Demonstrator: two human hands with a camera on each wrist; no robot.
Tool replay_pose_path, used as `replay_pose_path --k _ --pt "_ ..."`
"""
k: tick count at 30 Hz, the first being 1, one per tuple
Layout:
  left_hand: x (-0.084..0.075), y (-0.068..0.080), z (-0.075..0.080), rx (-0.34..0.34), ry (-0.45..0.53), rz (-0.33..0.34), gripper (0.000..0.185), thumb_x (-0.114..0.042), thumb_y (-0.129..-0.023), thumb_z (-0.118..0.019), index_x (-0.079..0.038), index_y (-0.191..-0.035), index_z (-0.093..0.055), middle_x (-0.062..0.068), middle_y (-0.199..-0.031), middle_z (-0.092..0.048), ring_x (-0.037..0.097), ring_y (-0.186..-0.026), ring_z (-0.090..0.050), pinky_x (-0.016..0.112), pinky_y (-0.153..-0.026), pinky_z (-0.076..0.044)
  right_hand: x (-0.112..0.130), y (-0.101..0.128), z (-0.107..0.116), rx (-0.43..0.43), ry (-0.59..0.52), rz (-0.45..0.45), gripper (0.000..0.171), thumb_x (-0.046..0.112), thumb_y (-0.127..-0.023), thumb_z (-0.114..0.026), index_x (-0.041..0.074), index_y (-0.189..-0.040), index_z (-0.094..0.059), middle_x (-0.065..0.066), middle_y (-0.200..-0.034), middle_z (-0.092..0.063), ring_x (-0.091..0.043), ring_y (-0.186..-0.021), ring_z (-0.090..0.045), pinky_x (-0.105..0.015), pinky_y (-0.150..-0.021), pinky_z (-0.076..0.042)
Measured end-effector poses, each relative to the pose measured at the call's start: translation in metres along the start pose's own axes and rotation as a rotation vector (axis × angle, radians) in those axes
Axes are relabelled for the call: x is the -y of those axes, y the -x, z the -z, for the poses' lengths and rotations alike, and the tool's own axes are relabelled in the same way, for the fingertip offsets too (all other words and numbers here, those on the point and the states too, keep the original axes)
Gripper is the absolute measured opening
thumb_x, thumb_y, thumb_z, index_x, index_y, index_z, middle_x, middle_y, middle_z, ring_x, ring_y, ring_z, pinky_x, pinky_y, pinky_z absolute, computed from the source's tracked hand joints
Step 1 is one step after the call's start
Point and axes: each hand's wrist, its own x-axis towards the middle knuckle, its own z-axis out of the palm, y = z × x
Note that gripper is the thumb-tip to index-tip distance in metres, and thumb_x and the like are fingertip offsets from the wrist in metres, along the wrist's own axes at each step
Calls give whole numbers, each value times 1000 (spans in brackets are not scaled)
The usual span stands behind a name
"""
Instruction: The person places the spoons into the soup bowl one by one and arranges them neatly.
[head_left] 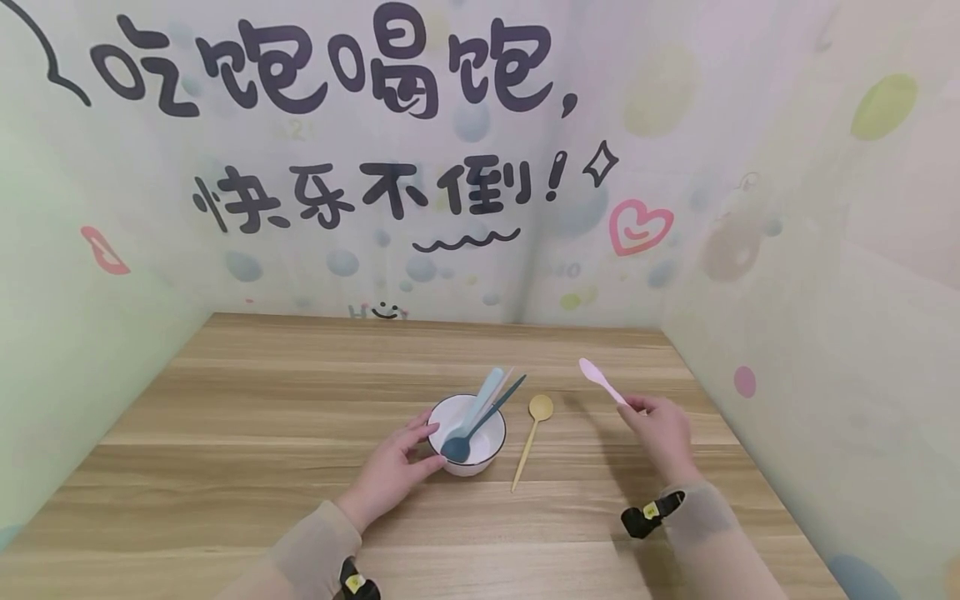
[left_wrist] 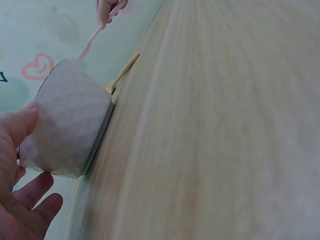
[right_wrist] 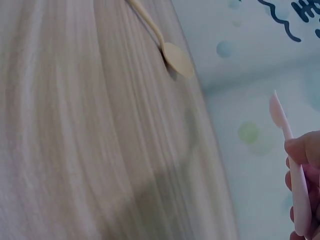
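A small white ceramic bowl with a dark rim (head_left: 483, 460) stands near the middle of the pale wooden tabletop (head_left: 247, 433), and everything else sits around it. The left hand (head_left: 396, 467) cups the bowl's left side, thumb up at the rim and fingers (head_left: 429, 463) curved round the lower wall; the left wrist view shows the thumb pressed against the faceted white wall (left_wrist: 67, 125) with the other fingers (left_wrist: 35, 197) curled below it, so this hand is gripping the bowl.

Inside the bowl lean a dark blue plastic spoon (head_left: 480, 421) and a light blue plastic spoon (head_left: 480, 398), heads down, handles jutting over the far rim; a third pale handle seems to lie behind them, too faint to tell. Just right of the bowl, flat on the tabletop and not touching it, lies a yellow plastic spoon (head_left: 531, 437), its head at the far end.

Further right of the bowl, well apart from it, the right hand (head_left: 660, 433) is raised above the tabletop, pinching the handle of a pale pink plastic spoon (head_left: 602, 380). Its head points up and back toward the bowl's far side. In the right wrist view the fingers (right_wrist: 300, 152) close round the pink handle (right_wrist: 292, 165).
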Motion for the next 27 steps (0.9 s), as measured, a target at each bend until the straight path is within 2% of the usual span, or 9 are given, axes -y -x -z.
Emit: replay_pose_path --k 8,15,19,27 --pt "0 0 0 -1 -8 2 55 -30 -84 -76 -5 -130 -60 7 -150 -40 29 -134 -41 46 -102 -44 18 1 2 55 -21 153 22 25 -88 -71 8 -100 -76 -11 -98 -69 -30 -98 -52 -42 -82 -38" --pt "1 -1 -1 -5 -19 3 55 -30 -83 -76 -5 -130 -60 6 -150 -40 29 -134 -41 45 -102 -45 37 4 1 96 -50 328 12 18 -84 -75 11 -92 -77 -2 -87 -68 -26 -91 -53 -38 -80 -37" --pt "2 -1 -1 -4 -23 4 55 -29 -83 -77 -6 -130 -60 5 -150 -40 27 -135 -41 44 -102 -44 46 7 0 140 -64 395 8 18 -83 -76 14 -90 -78 3 -86 -68 -22 -91 -53 -38 -80 -38" --pt "1 -1 0 2 -20 6 55 -28 -83 -77 -6 -130 -60 4 -151 -39 26 -135 -40 44 -102 -44 62 8 -5 225 28 559 11 17 -79 -78 21 -89 -78 14 -82 -65 -17 -86 -50 -35 -77 -38"
